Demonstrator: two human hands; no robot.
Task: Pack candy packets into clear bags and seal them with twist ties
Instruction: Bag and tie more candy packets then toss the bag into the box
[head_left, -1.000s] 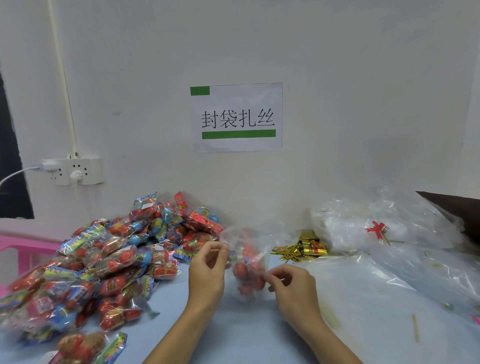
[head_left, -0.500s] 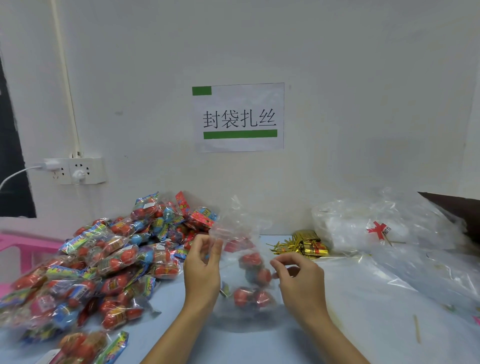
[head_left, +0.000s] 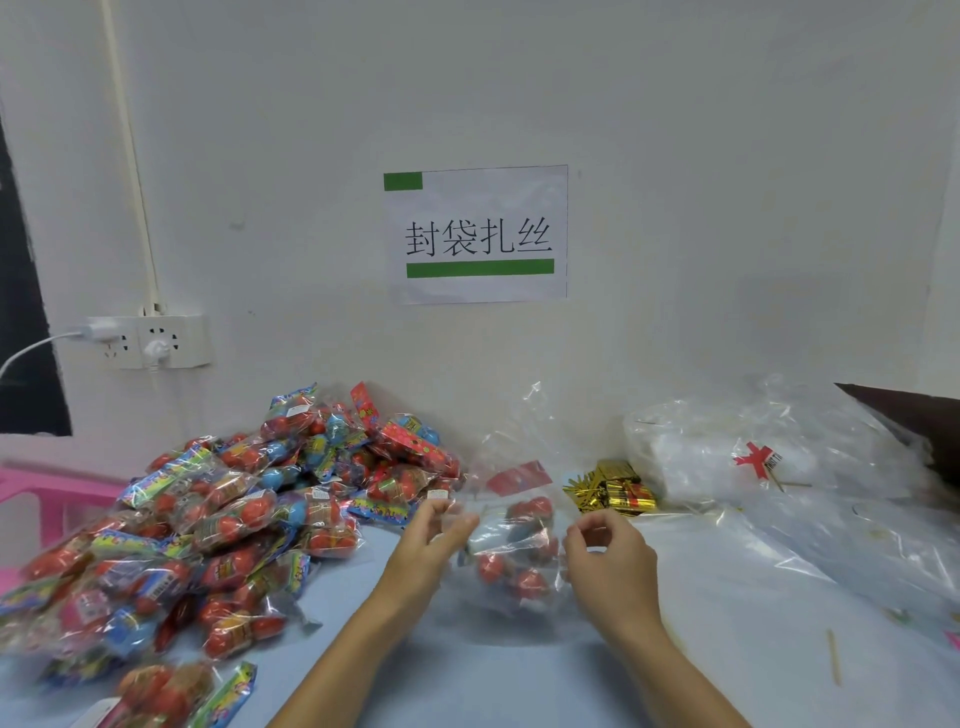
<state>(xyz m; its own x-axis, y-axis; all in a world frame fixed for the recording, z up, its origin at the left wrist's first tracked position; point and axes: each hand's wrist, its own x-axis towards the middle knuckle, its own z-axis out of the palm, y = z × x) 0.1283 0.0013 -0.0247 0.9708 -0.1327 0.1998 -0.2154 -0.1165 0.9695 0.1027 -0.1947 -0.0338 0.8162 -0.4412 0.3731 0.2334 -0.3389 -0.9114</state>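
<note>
A clear bag (head_left: 514, 551) with red candy packets inside stands between my hands on the pale blue table (head_left: 519, 670). My left hand (head_left: 431, 540) pinches the bag's left edge near the top. My right hand (head_left: 608, 556) has curled fingers pinching the bag's right edge. The bag's open top rises crumpled toward the wall. A big heap of candy packets (head_left: 223, 519) lies to the left. A bundle of gold twist ties (head_left: 610, 488) lies just behind my right hand.
A pile of clear empty bags (head_left: 779, 467) with a red twist tie (head_left: 756, 460) fills the right side. A wooden stick (head_left: 834, 657) lies at the front right. A wall socket (head_left: 150, 340) and a paper sign (head_left: 475, 234) hang on the wall. A pink stool (head_left: 47, 493) stands far left.
The bag has been spread wider and its top lifted, with the candy packets settling lower inside. Both hands moved slightly apart, holding its edges.
</note>
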